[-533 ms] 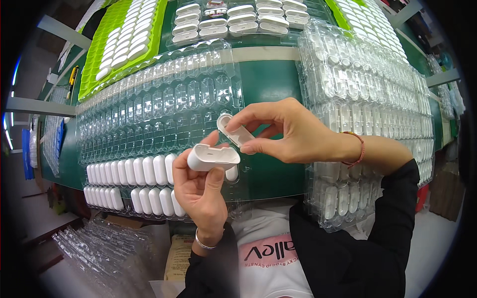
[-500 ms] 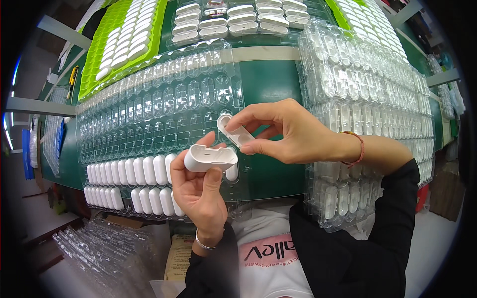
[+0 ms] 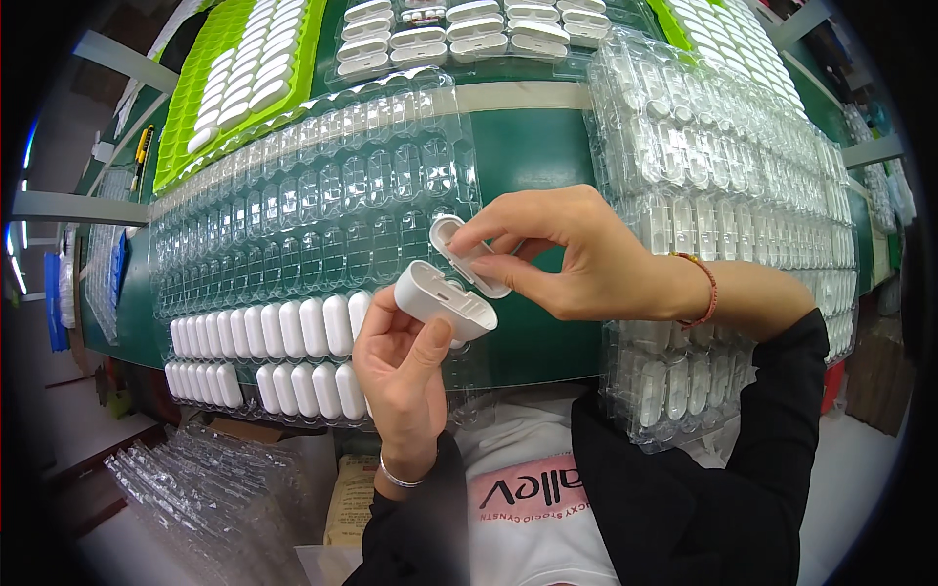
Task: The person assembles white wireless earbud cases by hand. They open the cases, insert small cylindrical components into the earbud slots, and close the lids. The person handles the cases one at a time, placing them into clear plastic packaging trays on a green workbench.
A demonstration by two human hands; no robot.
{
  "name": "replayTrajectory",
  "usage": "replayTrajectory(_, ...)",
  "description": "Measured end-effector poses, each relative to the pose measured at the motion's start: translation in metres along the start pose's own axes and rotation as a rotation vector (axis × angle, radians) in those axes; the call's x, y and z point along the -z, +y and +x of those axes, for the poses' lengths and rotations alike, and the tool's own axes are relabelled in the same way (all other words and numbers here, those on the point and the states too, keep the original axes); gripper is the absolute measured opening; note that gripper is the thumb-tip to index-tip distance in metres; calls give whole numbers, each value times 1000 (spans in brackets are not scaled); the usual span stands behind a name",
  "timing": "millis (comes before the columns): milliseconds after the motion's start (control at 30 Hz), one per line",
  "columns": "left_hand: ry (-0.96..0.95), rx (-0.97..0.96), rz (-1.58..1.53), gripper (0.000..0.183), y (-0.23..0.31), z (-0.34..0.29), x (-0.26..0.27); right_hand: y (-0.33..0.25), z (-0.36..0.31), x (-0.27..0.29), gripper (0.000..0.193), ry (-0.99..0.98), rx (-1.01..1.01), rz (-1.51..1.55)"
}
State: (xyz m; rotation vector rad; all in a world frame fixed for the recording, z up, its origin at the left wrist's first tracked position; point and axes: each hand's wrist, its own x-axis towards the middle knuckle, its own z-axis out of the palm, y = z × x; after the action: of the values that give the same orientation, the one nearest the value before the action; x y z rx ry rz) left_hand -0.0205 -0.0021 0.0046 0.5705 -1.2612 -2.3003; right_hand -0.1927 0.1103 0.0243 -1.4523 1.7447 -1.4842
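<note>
My left hand is closed round a white earbud case body, a hollow shell with its open side facing up and toward the right hand. Between the thumb and fingers of my right hand is a white case lid, tilted, its hollow inner side showing. The lid sits just above the body's upper rim; whether they touch I cannot tell. Under and beside my left hand lies a clear plastic tray, its two nearest rows filled with white rounded cases.
Stacked clear trays holding white parts rise on the right. Green trays of white pieces stand at the far left and far right. Open white cases sit at the back centre. Crumpled clear plastic lies at the lower left.
My left hand has moved right and slightly up, tilting the case body and bringing it close to the lid. The right hand has shifted slightly, turning the lid a little.
</note>
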Motion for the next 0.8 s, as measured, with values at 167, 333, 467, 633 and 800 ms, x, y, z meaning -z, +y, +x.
replayTrajectory(167, -65, 20, 16, 45, -9, 3, 8, 4, -2, -6, 18, 52, 84, -38)
replayTrajectory(333, -61, 13, 27, 45, -9, 3, 8, 3, -3, -8, 16, 59, 130, -104)
replayTrajectory(467, -49, -2, 43, 45, -14, 3, 8, 5, -4, -7, 17, 71, 148, -158)
replayTrajectory(633, -30, -37, 42, 44, -11, 2, 6, 3, -3, -8, 21, 96, 197, -192)
replayTrajectory(800, -34, -70, 55, 42, -9, 1, 5, -1, -6, -5, 27, 71, 201, -220)
